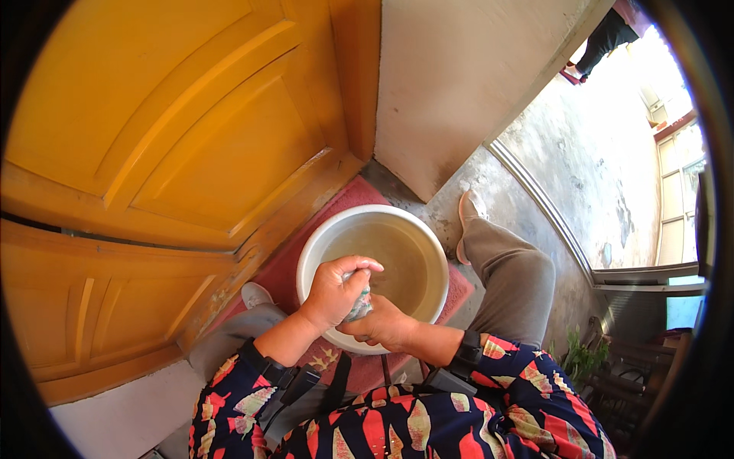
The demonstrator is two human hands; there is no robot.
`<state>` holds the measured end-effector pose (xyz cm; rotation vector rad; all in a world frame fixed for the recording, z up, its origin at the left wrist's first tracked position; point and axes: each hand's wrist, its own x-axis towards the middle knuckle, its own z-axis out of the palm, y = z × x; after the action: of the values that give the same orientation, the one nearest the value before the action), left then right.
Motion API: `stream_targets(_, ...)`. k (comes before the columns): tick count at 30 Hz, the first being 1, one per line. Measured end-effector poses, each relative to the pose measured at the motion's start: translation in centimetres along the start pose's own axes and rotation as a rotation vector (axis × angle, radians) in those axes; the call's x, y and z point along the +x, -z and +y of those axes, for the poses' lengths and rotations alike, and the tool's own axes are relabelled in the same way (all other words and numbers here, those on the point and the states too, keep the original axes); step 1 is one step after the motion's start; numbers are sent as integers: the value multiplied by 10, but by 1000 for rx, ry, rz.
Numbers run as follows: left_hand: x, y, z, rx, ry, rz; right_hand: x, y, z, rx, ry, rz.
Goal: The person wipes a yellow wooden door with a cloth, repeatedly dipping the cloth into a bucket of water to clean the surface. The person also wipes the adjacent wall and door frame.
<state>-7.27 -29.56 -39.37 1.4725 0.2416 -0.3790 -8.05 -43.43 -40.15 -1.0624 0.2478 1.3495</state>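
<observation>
Pressing left hand [335,292] and right hand [388,324] together near centre of the frame, gripping a whitish-green bundle [359,306] between both, above white basin [443,281] standing on red mat [459,289].

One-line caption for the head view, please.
Left hand and right hand grip a bunched, cloth-like bundle above a pale basin of water on a red mat.
</observation>
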Motion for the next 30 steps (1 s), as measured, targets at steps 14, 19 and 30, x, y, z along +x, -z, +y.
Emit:
stream_targets(14, 15, -9, -11, -22, 110, 111, 12, 18, 5, 25, 54, 40)
stream_targets(19, 23, -8, -12, -148, 30, 198, 12, 19, 5, -129, 253, 209)
stream_targets(30, 17, 24, 16, -330, 118, -271, 1, 19, -6, 77, 92, -163)
